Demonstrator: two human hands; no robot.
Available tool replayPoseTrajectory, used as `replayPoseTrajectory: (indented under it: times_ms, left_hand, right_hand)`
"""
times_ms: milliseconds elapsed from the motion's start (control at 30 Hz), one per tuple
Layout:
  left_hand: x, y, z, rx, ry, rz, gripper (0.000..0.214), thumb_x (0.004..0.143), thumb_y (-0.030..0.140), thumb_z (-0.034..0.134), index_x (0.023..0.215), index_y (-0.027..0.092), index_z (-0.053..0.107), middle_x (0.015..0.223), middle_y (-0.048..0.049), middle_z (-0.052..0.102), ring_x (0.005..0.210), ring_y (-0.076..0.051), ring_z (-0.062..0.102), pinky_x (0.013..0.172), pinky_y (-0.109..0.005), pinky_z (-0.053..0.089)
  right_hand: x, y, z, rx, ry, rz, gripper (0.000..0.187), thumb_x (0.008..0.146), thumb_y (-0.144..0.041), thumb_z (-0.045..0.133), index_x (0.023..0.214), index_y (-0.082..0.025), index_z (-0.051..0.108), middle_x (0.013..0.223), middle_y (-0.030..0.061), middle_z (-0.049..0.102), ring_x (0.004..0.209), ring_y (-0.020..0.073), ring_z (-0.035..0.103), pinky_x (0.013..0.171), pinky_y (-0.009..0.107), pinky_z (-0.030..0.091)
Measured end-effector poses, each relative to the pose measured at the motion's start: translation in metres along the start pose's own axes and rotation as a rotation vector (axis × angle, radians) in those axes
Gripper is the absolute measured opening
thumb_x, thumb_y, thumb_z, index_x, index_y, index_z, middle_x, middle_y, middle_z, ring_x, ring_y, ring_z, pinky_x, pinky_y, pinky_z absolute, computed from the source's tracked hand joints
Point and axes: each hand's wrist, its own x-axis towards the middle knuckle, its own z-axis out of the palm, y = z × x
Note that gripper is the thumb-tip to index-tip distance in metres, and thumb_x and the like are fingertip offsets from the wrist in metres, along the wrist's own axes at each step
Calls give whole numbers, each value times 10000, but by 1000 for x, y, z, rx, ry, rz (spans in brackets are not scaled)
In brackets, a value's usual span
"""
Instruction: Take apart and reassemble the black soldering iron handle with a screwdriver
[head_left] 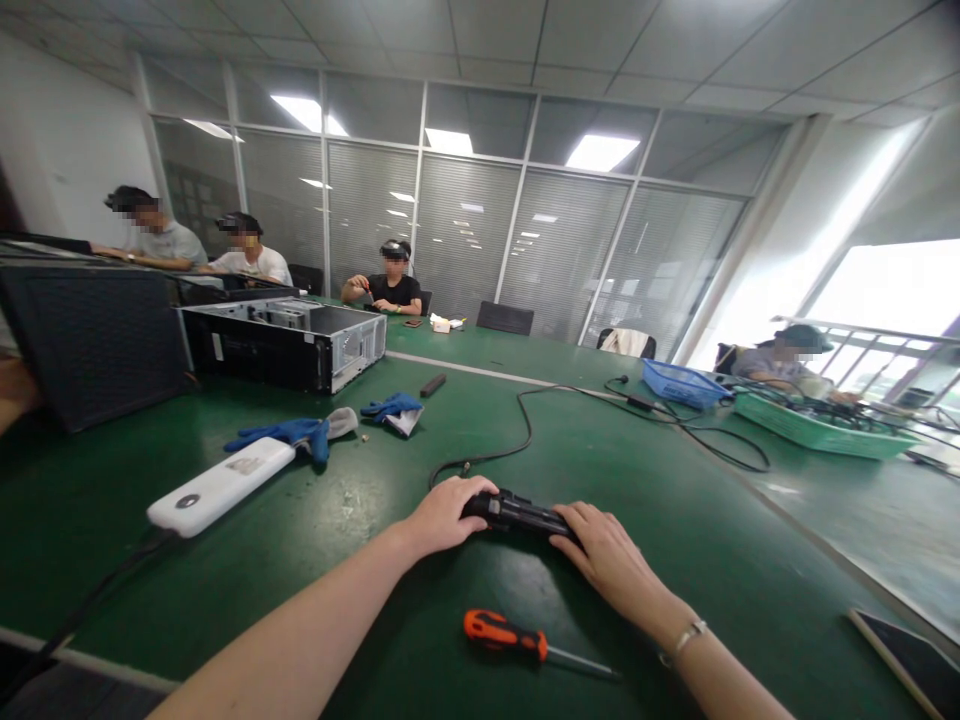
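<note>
A long black corded device (521,513) lies crosswise low over the green table in front of me; I cannot make out its exact kind. My left hand (448,515) is closed around its left end, thumb on the near side. Around the right end, my right hand (604,548) is closed with fingers over the top. From near the left end a black cord (529,430) curves away across the table. On my side of the device lies an orange and black screwdriver (506,635), its shaft pointing right and touched by neither hand.
A white power strip (225,485) and blue gloves (300,437) lie at left, before an open computer case (262,350) and a dark panel (90,340). Blue (684,383) and green baskets (821,428) stand at right. A phone-like slab (911,660) lies near right. Several people sit around.
</note>
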Motion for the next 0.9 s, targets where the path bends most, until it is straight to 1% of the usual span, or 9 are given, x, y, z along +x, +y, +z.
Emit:
replayPoseTrajectory:
  times_ms: [133, 233, 333, 500, 600, 700, 767, 833, 900]
  left_hand:
    - [-1, -2, -1, -29, 0, 94, 530, 814, 191, 670, 1320, 276, 539, 1280, -40, 619, 1160, -238, 564, 1043, -383, 383]
    - [0, -3, 0, -48, 4, 81, 527, 800, 241, 707, 1307, 266, 566, 1252, -51, 635, 1137, -242, 579, 1029, -378, 402]
    - [2, -3, 1, -70, 11, 73, 505, 806, 233, 707, 1294, 260, 581, 1246, -53, 640, 1135, -235, 584, 1032, -371, 404]
    - [5, -3, 1, -112, 7, 39, 497, 768, 195, 739, 1249, 247, 626, 1196, -60, 663, 1107, -228, 601, 1014, -351, 425]
    - [5, -2, 0, -158, -4, 35, 483, 766, 198, 748, 1235, 236, 641, 1161, -62, 674, 1078, -221, 615, 987, -333, 443]
    - [3, 1, 0, -174, -19, 51, 467, 772, 247, 761, 1225, 246, 650, 1145, -60, 676, 1066, -224, 620, 977, -333, 446]
    - [2, 3, 0, -182, -25, 66, 464, 775, 275, 765, 1224, 256, 652, 1149, -61, 672, 1059, -224, 623, 974, -333, 447]
    - [2, 6, 1, -188, -29, 75, 463, 780, 280, 763, 1228, 258, 650, 1157, -64, 667, 1058, -225, 624, 970, -332, 449]
    - [2, 9, 1, -187, -38, 76, 464, 777, 279, 764, 1227, 257, 653, 1163, -67, 664, 1062, -228, 624, 969, -333, 451]
  right_hand:
    - [-2, -24, -17, 120, 133, 20, 362, 928, -442, 526, 1220, -230, 561, 1152, 112, 607, 1058, 264, 565, 928, 463, 442]
    - [-3, -57, -32, 323, -82, -44, 268, 943, -406, 513, 1135, -243, 606, 1029, 62, 639, 865, 189, 615, 780, 335, 494]
    - [-2, -88, -43, 363, -370, -161, 344, 798, -457, 705, 1075, -264, 637, 970, 17, 649, 754, 165, 619, 655, 268, 478]
    - [6, -107, -57, 339, -453, -272, 212, 775, -267, 747, 958, -231, 646, 878, -3, 670, 782, 172, 623, 700, 270, 486]
    - [11, -99, -63, 603, -208, -165, 200, 855, -268, 660, 1041, -225, 601, 798, -11, 650, 649, 127, 605, 578, 232, 498]
    - [12, -84, -56, 848, 376, -23, 366, 929, -268, 552, 1279, -226, 457, 817, 6, 635, 545, 102, 589, 481, 218, 518]
    - [9, -75, -46, 816, 711, -12, 532, 922, -219, 556, 1405, -244, 333, 917, 42, 638, 592, 115, 625, 509, 243, 558]
    - [4, -69, -33, 698, 842, -86, 645, 901, -152, 570, 1456, -271, 263, 1005, 72, 634, 712, 146, 668, 566, 271, 589]
    - [1, -65, -22, 582, 830, -189, 658, 889, -97, 564, 1452, -286, 282, 1039, 81, 635, 820, 173, 680, 632, 303, 607]
